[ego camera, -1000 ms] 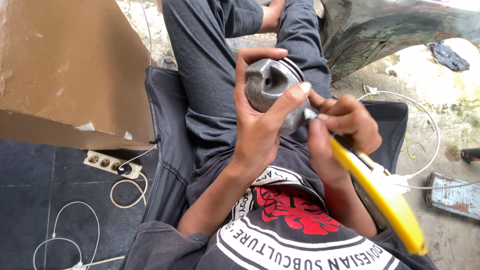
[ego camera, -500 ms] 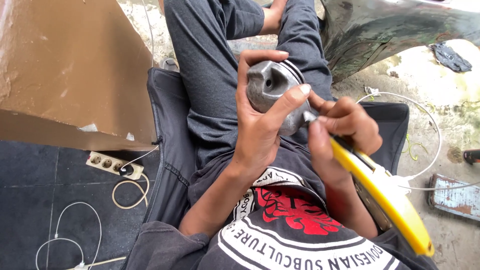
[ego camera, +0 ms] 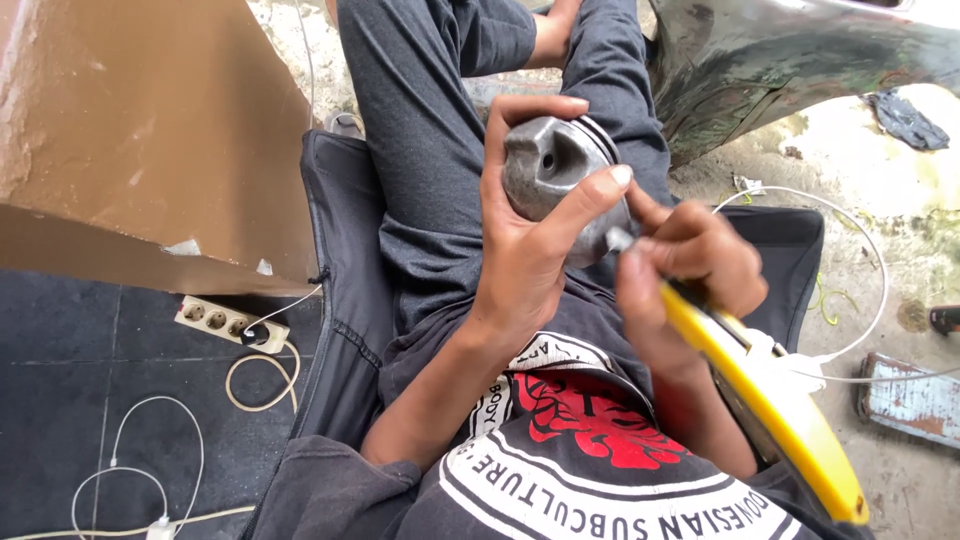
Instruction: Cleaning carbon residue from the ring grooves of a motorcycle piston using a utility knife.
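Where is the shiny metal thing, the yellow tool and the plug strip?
metal part (ego camera: 545, 165), head view, on its grey top face.
yellow tool (ego camera: 770, 415), head view, middle of its handle.
plug strip (ego camera: 215, 320), head view, on its sockets.

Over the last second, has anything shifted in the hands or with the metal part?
Almost nothing. The left hand still grips the grey metal piston in the same spot over the lap, and the right hand still holds the yellow-handled tool with its tip against the piston's lower edge. The tool handle sits marginally lower in the view. The power strip and white cables are unmoved.
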